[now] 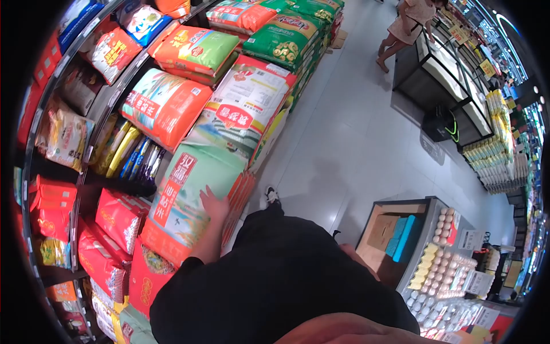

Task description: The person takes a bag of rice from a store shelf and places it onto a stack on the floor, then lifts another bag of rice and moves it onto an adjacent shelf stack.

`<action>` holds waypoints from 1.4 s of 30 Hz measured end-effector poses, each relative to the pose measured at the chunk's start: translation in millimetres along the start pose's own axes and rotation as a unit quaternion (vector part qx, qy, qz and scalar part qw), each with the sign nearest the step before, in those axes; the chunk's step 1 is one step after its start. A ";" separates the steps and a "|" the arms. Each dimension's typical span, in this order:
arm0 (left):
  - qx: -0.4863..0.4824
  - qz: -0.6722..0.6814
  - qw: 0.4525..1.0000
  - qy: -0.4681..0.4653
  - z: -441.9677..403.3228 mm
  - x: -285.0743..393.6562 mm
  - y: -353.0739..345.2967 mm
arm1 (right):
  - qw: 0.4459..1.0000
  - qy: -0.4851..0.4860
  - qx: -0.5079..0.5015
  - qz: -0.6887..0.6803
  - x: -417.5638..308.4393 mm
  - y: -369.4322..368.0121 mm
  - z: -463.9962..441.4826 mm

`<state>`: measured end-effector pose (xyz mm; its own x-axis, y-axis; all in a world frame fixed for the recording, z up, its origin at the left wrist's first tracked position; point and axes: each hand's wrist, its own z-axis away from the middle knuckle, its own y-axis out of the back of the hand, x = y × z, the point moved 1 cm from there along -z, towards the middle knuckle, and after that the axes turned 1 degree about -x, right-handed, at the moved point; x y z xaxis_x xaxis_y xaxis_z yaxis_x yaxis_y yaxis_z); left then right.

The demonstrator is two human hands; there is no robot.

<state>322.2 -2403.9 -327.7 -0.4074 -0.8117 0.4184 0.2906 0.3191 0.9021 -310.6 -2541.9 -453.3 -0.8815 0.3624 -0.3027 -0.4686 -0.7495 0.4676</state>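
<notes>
My left hand [213, 205] rests on or just over a pale green and orange rice bag [197, 172], its fingers stretched out and apart. This bag lies flat on top of a stack of similar bags at the front of the shelf. A white, red and green rice bag [246, 103] lies just beyond it. Of my right hand [347, 250], only a small part shows past my dark clothing; its fingers are hidden. Close by it, a small black tip [337, 234] sticks out, and I cannot make out what it belongs to.
Shelves [86, 155] of bagged goods line the left. Stacked green bags [283, 43] stand farther along. At right is a display stand [375, 229] with egg trays [438, 269]. A person [408, 28] stands by a black-framed counter [429, 80], with a black basket [438, 123] near its end.
</notes>
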 end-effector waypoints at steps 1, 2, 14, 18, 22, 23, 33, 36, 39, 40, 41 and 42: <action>-0.012 0.009 1.000 -0.023 -19.3 28.8 -1.7 | 0.999 -0.011 0.022 -0.046 -17.2 21.0 3.4; -0.023 0.013 0.999 -0.042 -41.9 55.9 -7.6 | 0.994 -0.020 0.044 -0.094 -37.9 39.6 5.5; -0.167 -0.070 0.982 -0.059 -229.6 197.8 -65.8 | 0.965 0.069 0.128 -0.217 -207.4 134.8 -54.0; -0.148 -0.125 0.978 -0.072 -216.3 197.3 -77.4 | 0.979 0.026 0.057 -0.195 -165.8 139.2 -100.2; -0.150 -0.118 0.978 -0.082 -217.7 196.6 -70.5 | 1.000 0.015 -0.007 0.023 -138.4 183.7 -136.2; -0.148 -0.114 0.979 -0.078 -218.4 196.4 -71.5 | 0.997 0.024 -0.022 0.067 -134.7 198.9 -150.5; -0.086 -0.013 0.976 0.200 -227.5 276.9 -106.9 | 0.930 0.176 -0.033 0.320 -249.2 398.7 -425.2; -0.060 0.001 0.966 0.250 -233.3 289.0 -119.5 | 0.985 0.159 0.005 0.073 -361.9 448.9 -444.2; -0.065 0.011 0.964 0.259 -239.5 274.6 -130.5 | 0.990 0.140 0.004 -0.031 -477.1 476.2 -417.1; -0.072 0.008 0.961 0.266 -239.1 275.1 -128.4 | 0.988 0.154 -0.001 -0.017 -500.7 478.8 -418.9; -0.074 0.014 0.961 0.268 -236.4 275.7 -126.9 | 0.987 0.158 -0.007 -0.002 -520.4 476.1 -417.6; -0.076 0.020 0.960 0.269 -233.4 278.1 -122.6 | 0.987 0.161 -0.012 0.013 -536.8 472.0 -419.2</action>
<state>375.3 -2783.0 -346.6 0.1004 -0.9481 0.3018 0.4356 0.3145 0.8434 -34.5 -3322.4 -418.3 -0.8275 0.1518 -0.5405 -0.4420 -0.7698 0.4605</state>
